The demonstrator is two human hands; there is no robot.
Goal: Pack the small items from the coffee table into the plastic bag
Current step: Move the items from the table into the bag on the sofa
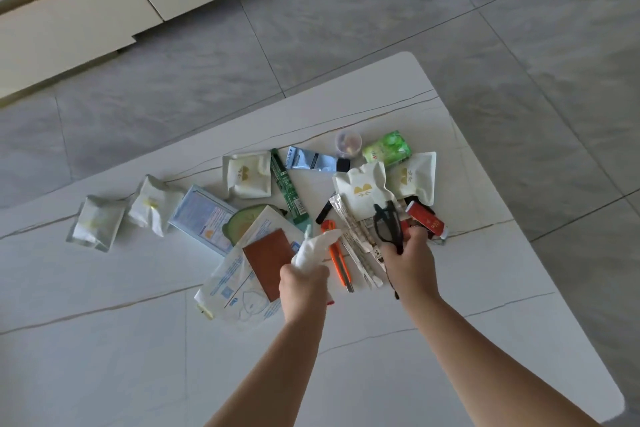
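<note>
Left hand: our left hand (302,284) grips a bunched white plastic bag (313,250), fingers curled round it, held above the clutter; the bag's mouth is hidden in the fist.
Right hand: our right hand (410,262) pinches a pair of dark glasses (389,224) by the lower end; the fingers are curled, and their tips are hidden behind the frame.
Hidden: a brown card (268,262) runs under the left hand, and so does part of the large clear packet (232,282) beneath it. We make out a red bit at the left wrist but cannot tell what it is.
Hard to read: the print on the red tube (427,220) and on the silver strip (356,246) is too blurred to read. The small clear cup (348,143) holds something we cannot make out.
Pile: an orange cutter (337,255) lies between the two hands; a green stick (289,189), a blue tube (313,160), a green tissue pack (387,148) and white sachets (246,175) lie further out.
Outliers: two crumpled white packets (98,222) sit apart to the left, beside a pale blue box (204,218).
Table edges: the coffee table (104,357) ends in a rounded corner beyond the pile; its right edge runs near the red tube.
Open room: bare tabletop lies near us and to the left; grey tiled floor (381,10) lies beyond.
</note>
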